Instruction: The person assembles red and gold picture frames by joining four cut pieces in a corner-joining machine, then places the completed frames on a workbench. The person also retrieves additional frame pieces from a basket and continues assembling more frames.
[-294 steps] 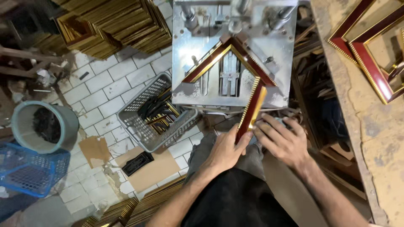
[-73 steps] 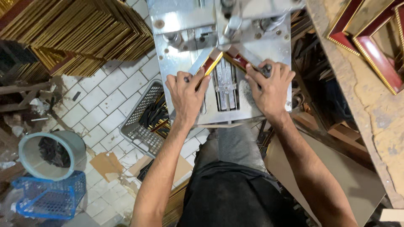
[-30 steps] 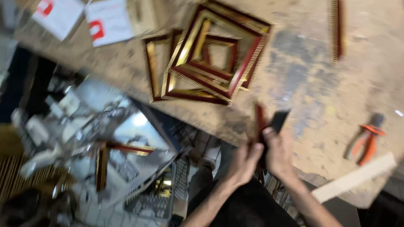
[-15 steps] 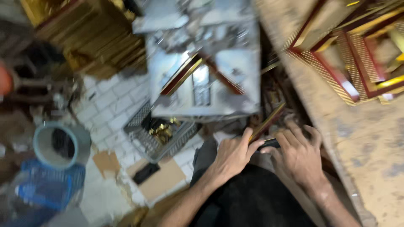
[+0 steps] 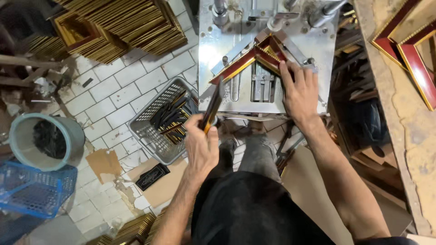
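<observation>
White-tiled workshop floor, metal joining machine as landmark. Red-gold frame corner lay on machine plate, two strips meeting in peak. Right hand pressed flat, fingers spread, on corner's right strip. Left hand below machine's lower left edge, closed around loose moulding strip, tilted up toward plate. Grey wire basket left of machine; grey bucket further left.
</observation>
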